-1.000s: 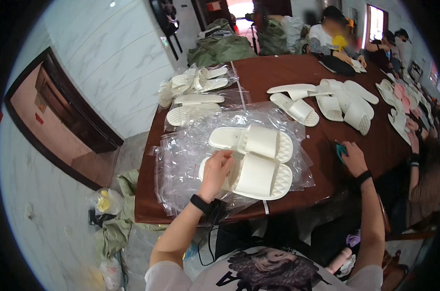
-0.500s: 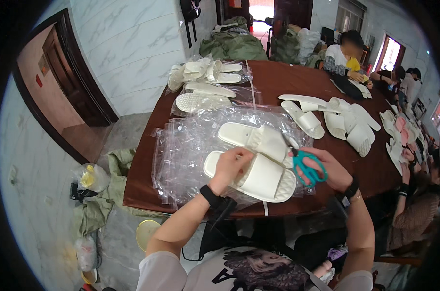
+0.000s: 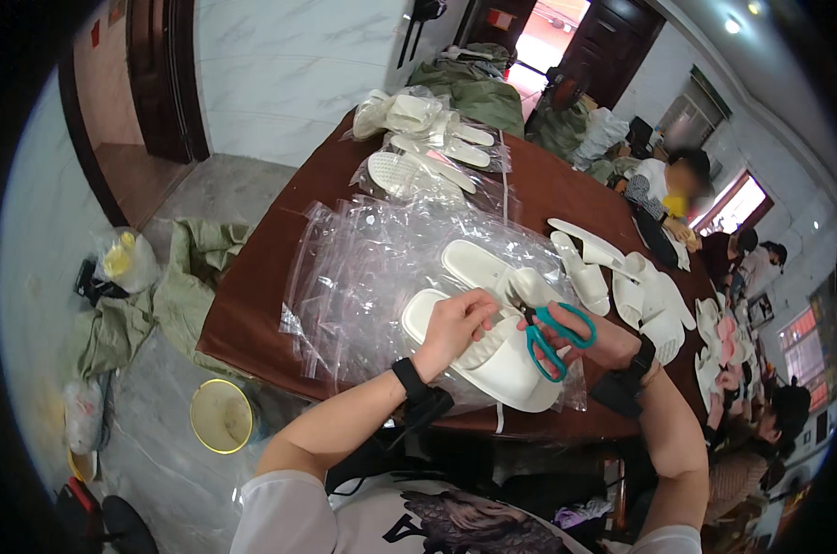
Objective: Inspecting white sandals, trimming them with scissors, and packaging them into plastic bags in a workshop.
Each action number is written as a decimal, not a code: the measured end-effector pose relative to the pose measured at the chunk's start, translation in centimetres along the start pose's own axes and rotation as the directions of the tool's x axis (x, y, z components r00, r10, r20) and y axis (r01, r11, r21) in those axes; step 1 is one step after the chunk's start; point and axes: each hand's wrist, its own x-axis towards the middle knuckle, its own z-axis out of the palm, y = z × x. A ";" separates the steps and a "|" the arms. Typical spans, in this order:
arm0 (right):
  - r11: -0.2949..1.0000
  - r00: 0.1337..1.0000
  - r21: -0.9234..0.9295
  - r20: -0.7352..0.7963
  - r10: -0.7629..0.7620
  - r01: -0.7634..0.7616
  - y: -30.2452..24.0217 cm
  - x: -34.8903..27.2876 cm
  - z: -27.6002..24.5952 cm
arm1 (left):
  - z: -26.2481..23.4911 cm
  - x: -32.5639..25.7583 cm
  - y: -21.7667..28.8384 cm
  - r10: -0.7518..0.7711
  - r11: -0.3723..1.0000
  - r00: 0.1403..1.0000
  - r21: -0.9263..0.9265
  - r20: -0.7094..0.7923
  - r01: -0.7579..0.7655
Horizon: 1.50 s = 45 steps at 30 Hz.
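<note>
Two white slippers lie side by side in front of me, the near slipper [image 3: 515,369] and the far slipper [image 3: 474,262], on a stack of clear plastic bags [image 3: 331,286]. Over the near slipper's insole, by the strap opening, my left hand [image 3: 457,325] is closed in a pinch; whatever its fingertips hold is too small to make out. My right hand [image 3: 606,342] grips scissors [image 3: 534,338] with teal handles. Their dark blades point left, close to the left fingertips and between the two straps. Part of each slipper is hidden behind my hands.
Bagged white slippers [image 3: 409,115] lie at the table's far left. More loose white slippers [image 3: 631,286] are to the right. Co-workers sit along the right side, one person [image 3: 663,189] at the far end. A yellow-rimmed bucket [image 3: 222,380] stands on the floor at left.
My view has tilted and shifted. The scissors have come left, bringing their blades next to my left fingertips. My left hand stays pinched over the near slipper.
</note>
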 end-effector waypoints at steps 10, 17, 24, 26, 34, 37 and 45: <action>0.994 1.000 -0.110 -0.012 -0.028 0.026 -0.3 0.6 0.8 | 0.4 -0.2 0.5 0.021 1.000 1.000 -0.018 -0.018 -0.021; 0.984 0.999 -0.177 -0.033 -0.022 0.016 -0.3 1.3 0.4 | 0.3 -0.1 0.5 0.045 0.998 0.998 -0.031 -0.044 -0.047; 0.994 0.994 -0.094 -0.097 -0.058 0.049 -0.3 0.2 1.4 | 0.4 -0.4 1.1 0.042 0.999 0.999 0.021 -0.011 -0.042; 0.994 0.994 -0.095 -0.087 -0.066 0.058 -0.2 0.6 1.2 | 0.5 -0.6 1.2 0.089 0.992 0.996 0.090 0.026 -0.091; 0.981 0.993 -0.191 -0.099 -0.065 0.045 1.0 -0.5 1.0 | -0.1 0.0 0.0 0.023 0.995 0.999 -0.098 -0.028 -0.026; 0.987 0.992 -0.141 -0.090 -0.089 0.076 0.8 -0.2 1.2 | 0.3 -0.5 0.8 0.048 0.998 0.999 -0.034 -0.002 -0.048; 0.978 0.974 -0.188 -0.187 -0.129 0.093 0.5 0.2 0.4 | 0.4 -0.5 1.1 0.129 0.987 0.991 0.091 0.043 -0.133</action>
